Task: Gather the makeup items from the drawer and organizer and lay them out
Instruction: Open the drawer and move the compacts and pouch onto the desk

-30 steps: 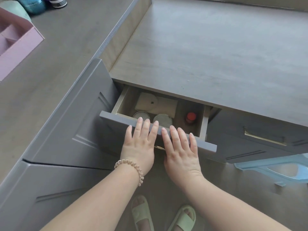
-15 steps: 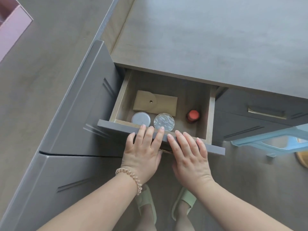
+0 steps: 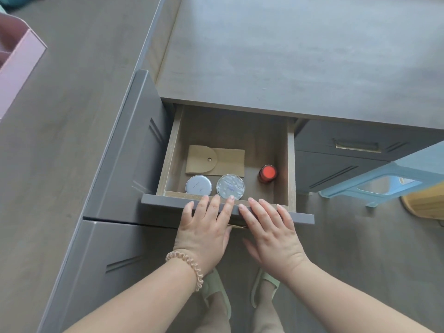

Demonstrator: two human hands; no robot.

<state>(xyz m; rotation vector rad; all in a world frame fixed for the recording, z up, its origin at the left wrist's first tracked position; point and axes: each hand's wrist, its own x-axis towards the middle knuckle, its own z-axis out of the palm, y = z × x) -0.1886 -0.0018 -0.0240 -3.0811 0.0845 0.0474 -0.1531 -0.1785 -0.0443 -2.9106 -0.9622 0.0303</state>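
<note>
The grey drawer [image 3: 158, 201] stands pulled out from under the desk top. Inside lie a tan snap pouch [image 3: 215, 160], a pale round compact [image 3: 198, 184], a clear-lidded round compact [image 3: 230, 186] and a bottle with a red cap [image 3: 268, 172]. My left hand [image 3: 205, 230] and my right hand [image 3: 272, 233] both grip the drawer's front panel, fingers hooked over its top edge, thumbs below. A coiled hair tie sits on my left wrist.
A pink organizer [image 3: 16, 68] sits on the side counter at far left. The grey desk top [image 3: 300, 56] stretches beyond the drawer. A shut drawer with a brass handle [image 3: 355, 147] is to the right. A light blue stool [image 3: 384, 183] and a wooden basket [image 3: 425, 203] stand on the floor.
Both hands have pulled the drawer further out, so the pouch, the two compacts and the red-capped bottle now show fully. The view has tilted down and to the right.
</note>
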